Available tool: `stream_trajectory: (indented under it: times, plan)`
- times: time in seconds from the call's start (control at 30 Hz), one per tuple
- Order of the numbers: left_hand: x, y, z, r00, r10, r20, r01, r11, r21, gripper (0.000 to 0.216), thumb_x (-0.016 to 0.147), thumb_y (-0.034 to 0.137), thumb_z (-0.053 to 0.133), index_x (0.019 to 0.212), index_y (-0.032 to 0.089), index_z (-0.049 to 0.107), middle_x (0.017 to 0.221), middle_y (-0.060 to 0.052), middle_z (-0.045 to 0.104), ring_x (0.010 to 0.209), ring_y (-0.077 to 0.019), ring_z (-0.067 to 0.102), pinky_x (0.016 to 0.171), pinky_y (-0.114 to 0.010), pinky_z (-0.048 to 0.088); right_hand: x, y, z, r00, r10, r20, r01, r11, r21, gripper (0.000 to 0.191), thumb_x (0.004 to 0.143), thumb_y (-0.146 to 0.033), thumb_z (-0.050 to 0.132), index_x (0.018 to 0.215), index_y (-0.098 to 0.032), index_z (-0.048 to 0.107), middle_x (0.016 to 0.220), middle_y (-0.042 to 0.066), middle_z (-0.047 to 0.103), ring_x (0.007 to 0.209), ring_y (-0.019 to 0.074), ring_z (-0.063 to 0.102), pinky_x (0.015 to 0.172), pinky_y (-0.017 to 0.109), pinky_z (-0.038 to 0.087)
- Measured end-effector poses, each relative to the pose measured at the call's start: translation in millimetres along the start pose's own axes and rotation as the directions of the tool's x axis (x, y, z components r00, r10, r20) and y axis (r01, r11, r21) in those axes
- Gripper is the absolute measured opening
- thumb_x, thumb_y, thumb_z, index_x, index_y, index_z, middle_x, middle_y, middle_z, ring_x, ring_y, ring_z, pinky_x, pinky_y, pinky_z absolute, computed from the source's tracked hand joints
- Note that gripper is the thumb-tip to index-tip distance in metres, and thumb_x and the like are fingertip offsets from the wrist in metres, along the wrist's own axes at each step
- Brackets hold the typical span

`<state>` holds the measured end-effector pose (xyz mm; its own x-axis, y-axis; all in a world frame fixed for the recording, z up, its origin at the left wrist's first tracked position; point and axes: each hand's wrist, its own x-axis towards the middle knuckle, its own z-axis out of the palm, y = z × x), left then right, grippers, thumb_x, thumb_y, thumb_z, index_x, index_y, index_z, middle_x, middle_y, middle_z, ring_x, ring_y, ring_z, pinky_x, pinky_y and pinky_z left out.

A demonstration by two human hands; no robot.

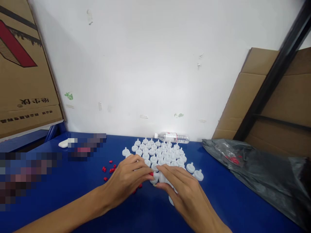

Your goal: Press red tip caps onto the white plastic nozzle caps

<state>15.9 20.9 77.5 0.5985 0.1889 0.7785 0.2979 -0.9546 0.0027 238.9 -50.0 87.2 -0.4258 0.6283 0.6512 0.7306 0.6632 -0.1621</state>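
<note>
Several white plastic caps (157,152) with small nozzles stand in rows on a blue table (218,200). My left hand (126,181) pinches a small red piece (151,174) at its fingertips. My right hand (179,187) grips a white cap (155,178) right against it. The two hands meet at the near edge of the cap group. Loose red pieces (109,169) lie scattered on the table just left of my left hand.
A clear water bottle (172,137) lies on its side by the white wall. A black plastic bag (257,171) covers the right of the table. Cardboard boxes (21,71) stand at left and right. A small white object (63,143) lies far left.
</note>
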Motion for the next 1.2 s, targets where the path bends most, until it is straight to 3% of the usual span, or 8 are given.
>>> stream_trajectory:
  times: [0.37,0.57,0.63,0.73,0.87,1.03,1.1,1.2]
  plan:
    - [1,13,5,0.997,-0.071,0.04,0.074,0.995,-0.072,0.018,0.103,0.014,0.046,0.09,0.018,0.057,0.075,0.0,0.06,0.069,-0.0148,0.047,0.064,-0.031,0.038,4,-9,-3,0.996,-0.094,-0.005,0.094,0.995,-0.014,0.036,0.102,-0.019,0.056,0.138,-0.018,0.056,0.121,0.011,0.073,0.107,0.0255,0.07,0.092,0.04,0.061]
    - [11,16,-7,0.986,-0.061,0.156,0.052,0.997,0.064,0.017,0.098,0.021,0.059,0.115,0.019,0.061,0.097,-0.006,0.066,0.09,-0.0203,0.055,0.079,-0.035,0.047,-2,28,-37,0.982,0.184,0.029,-0.184,0.983,-0.017,0.02,0.102,-0.028,0.052,0.116,-0.029,0.065,0.118,0.003,0.073,0.105,0.0211,0.071,0.089,0.033,0.059]
    - [12,14,-12,0.961,-0.103,0.258,0.079,0.992,0.101,0.013,0.095,0.018,0.058,0.106,0.019,0.063,0.1,-0.007,0.063,0.092,-0.0223,0.053,0.078,-0.036,0.047,-10,57,-52,0.939,0.344,0.002,-0.342,0.934,-0.101,0.018,0.1,-0.038,0.053,0.106,-0.028,0.066,0.107,0.004,0.074,0.091,0.0223,0.073,0.077,0.033,0.059]
    - [11,8,-19,0.904,-0.161,0.396,0.107,0.982,0.154,0.003,0.089,0.021,0.06,0.091,0.019,0.061,0.103,-0.009,0.059,0.096,-0.0253,0.051,0.08,-0.039,0.047,-27,104,-70,0.898,0.437,-0.047,-0.437,0.875,-0.208,0.03,0.09,-0.053,0.058,0.089,-0.026,0.07,0.108,0.007,0.073,0.099,0.0286,0.071,0.086,0.041,0.056]
    - [10,5,-22,0.845,-0.182,0.503,0.072,0.97,0.231,0.01,0.085,0.026,0.063,0.081,0.02,0.056,0.101,-0.009,0.055,0.096,-0.0273,0.049,0.082,-0.041,0.046,-48,143,-79,0.776,0.631,-0.014,-0.603,0.734,-0.311,0.034,0.083,-0.059,0.062,0.084,-0.026,0.074,0.079,0.005,0.07,0.067,0.0239,0.068,0.059,0.034,0.05]
    - [10,9,-20,0.807,-0.186,0.561,0.044,0.965,0.258,0.009,0.082,0.026,0.062,0.085,0.02,0.057,0.099,-0.009,0.055,0.09,-0.0265,0.05,0.079,-0.042,0.044,-60,152,-75,0.674,0.684,0.28,-0.654,0.728,-0.205,0.023,0.085,-0.047,0.063,0.078,-0.027,0.071,0.068,-0.001,0.072,0.061,0.0195,0.067,0.056,0.03,0.045]
    - [10,10,-20,0.794,-0.197,0.575,0.048,0.963,0.264,0.009,0.082,0.026,0.063,0.085,0.02,0.057,0.099,-0.009,0.055,0.091,-0.0268,0.05,0.079,-0.042,0.044,-62,153,-74,0.676,0.681,0.281,-0.651,0.731,-0.204,0.021,0.084,-0.046,0.064,0.078,-0.028,0.071,0.07,-0.001,0.073,0.062,0.0195,0.067,0.058,0.03,0.047]
    - [8,9,-21,0.779,-0.198,0.595,0.045,0.964,0.262,0.007,0.084,0.025,0.062,0.086,0.02,0.057,0.1,-0.009,0.056,0.093,-0.0273,0.052,0.081,-0.042,0.043,-59,153,-73,0.725,0.674,0.146,-0.631,0.733,-0.253,0.026,0.079,-0.051,0.069,0.088,-0.028,0.074,0.082,0.002,0.076,0.068,0.0229,0.069,0.061,0.033,0.05]
